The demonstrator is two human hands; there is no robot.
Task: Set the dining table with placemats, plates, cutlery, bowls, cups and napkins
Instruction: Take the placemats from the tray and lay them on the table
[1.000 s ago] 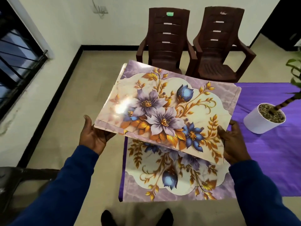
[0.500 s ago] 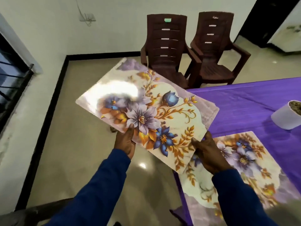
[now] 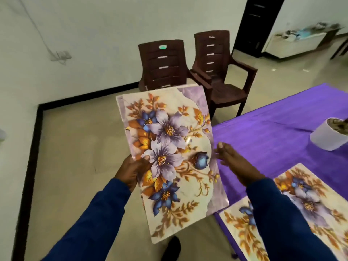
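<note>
One floral placemat (image 3: 310, 200) already lies on the purple table (image 3: 282, 136) at lower right. The left hand (image 3: 131, 170) grips the mat stack (image 3: 169, 157) mid-frame over the floor; the right hand (image 3: 237, 162), fingers straight, holds nothing. Remaining mats, plates, cutlery, bowls, cups and napkins appear unplaced.

Two dark brown plastic armchairs (image 3: 195, 66) stand side by side against the plain white wall (image 3: 113, 25). Beige tiled floor (image 3: 75, 147), black skirting, a dark doorway (image 3: 258, 23) far right.

A placemat (image 3: 308, 210) lies on the table (image 3: 273, 136), pot (image 3: 328, 135) behind it, two chairs (image 3: 194, 66) beyond.
</note>
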